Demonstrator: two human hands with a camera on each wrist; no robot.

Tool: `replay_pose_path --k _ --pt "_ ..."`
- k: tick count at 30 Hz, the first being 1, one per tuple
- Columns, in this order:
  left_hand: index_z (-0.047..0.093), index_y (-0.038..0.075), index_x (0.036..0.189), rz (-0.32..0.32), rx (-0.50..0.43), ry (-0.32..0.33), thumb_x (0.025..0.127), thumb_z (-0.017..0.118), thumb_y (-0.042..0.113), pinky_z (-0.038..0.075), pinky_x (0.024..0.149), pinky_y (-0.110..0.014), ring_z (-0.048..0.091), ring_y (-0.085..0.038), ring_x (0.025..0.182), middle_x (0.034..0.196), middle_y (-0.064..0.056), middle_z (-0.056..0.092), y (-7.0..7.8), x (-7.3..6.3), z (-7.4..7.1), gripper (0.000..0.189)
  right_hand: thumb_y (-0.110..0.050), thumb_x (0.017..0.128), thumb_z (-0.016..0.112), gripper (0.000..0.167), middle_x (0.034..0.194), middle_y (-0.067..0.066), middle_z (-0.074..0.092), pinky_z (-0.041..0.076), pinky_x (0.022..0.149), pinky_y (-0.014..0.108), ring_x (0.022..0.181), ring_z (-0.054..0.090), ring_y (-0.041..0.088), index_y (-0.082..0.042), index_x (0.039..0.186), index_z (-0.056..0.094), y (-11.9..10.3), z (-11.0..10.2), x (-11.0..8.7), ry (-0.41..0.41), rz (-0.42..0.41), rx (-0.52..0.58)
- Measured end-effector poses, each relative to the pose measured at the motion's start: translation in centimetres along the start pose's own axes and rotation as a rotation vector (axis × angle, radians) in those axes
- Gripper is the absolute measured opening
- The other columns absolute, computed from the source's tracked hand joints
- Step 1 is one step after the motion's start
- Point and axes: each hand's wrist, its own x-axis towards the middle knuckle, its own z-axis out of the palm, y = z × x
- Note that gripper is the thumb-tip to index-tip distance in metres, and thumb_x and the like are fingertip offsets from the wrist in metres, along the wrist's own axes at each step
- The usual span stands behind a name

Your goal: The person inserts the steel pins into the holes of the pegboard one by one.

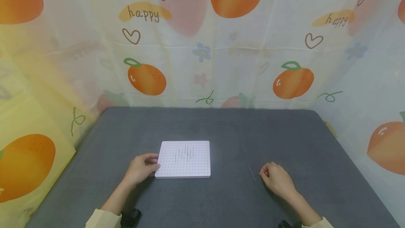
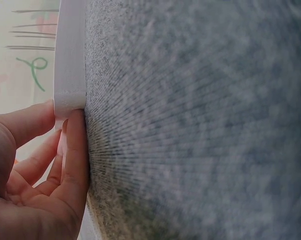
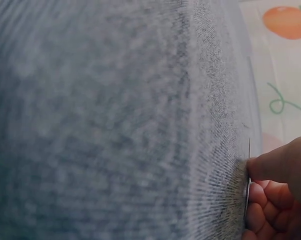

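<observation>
A white board with a grid of small holes (image 1: 183,170) lies on the grey table. Several thin needle-like metal pins (image 1: 187,153) stand upright in its upper middle part. At the board's left edge, my left hand (image 1: 143,168) grips it, thumb (image 2: 35,120) at the upper side and a finger low by the tabletop. To the right of the board, my right hand (image 1: 277,180) pinches a thin metal pin (image 3: 249,172) between thumb and fingers, close over the table. A second metal pin (image 1: 251,173) lies just left of those fingertips.
The dark grey table (image 1: 227,126) reaches back to a hanging cloth (image 1: 240,73) printed with oranges, hearts and the word happy. The cloth also runs along the left and right sides. Dark straps (image 1: 130,218) sit at both wrists, by pale sleeves.
</observation>
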Motion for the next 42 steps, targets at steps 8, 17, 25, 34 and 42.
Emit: replay_pose_path --k 8,17,25,34,42 --pt "0.057 0.002 0.119 -0.013 -0.004 -0.002 0.081 0.067 0.010 0.055 0.062 -0.029 0.060 -0.016 0.076 0.101 -0.012 0.063 0.0 -0.1 -0.1 0.040 -0.008 0.085 0.060 0.005 0.069 0.000 0.050 0.036 0.053 0.025 0.059 0.042 0.011 -0.006 0.080 0.060 0.1 0.0 0.3 0.020 -0.016 0.008" --pt "0.057 0.002 0.119 -0.008 -0.009 -0.001 0.081 0.067 0.009 0.055 0.064 -0.030 0.060 -0.015 0.075 0.101 -0.011 0.063 0.0 -0.1 -0.1 0.040 -0.003 0.084 0.059 0.006 0.068 0.000 0.050 0.038 0.053 0.027 0.060 0.043 0.010 -0.005 0.081 0.055 -0.4 -0.1 0.9 0.179 -0.108 0.030" --pt "0.057 0.002 0.119 -0.010 0.000 0.005 0.081 0.067 0.009 0.055 0.062 -0.029 0.060 -0.015 0.075 0.101 -0.012 0.063 0.0 0.0 0.0 0.040 0.000 0.083 0.058 0.008 0.069 0.000 0.050 0.037 0.055 0.029 0.062 0.043 0.011 -0.006 0.082 0.053 -1.3 -0.3 1.7 0.187 -0.111 0.087" --pt "0.058 0.003 0.119 -0.014 0.003 -0.006 0.081 0.067 0.010 0.055 0.062 -0.029 0.059 -0.015 0.075 0.101 -0.010 0.063 -0.2 0.2 0.0 0.040 -0.002 0.081 0.060 0.009 0.071 -0.001 0.052 0.038 0.056 0.026 0.065 0.046 0.010 -0.007 0.087 0.054 -2.6 -0.1 2.4 0.145 -0.087 0.166" --pt "0.058 0.002 0.118 0.000 -0.006 -0.010 0.081 0.067 0.010 0.055 0.064 -0.030 0.059 -0.015 0.075 0.100 -0.011 0.062 -0.1 0.1 -0.1 0.039 -0.004 0.080 0.061 0.014 0.069 -0.003 0.048 0.036 0.053 0.023 0.062 0.044 0.009 -0.011 0.086 0.051 -4.0 0.2 3.2 0.144 -0.097 0.234"
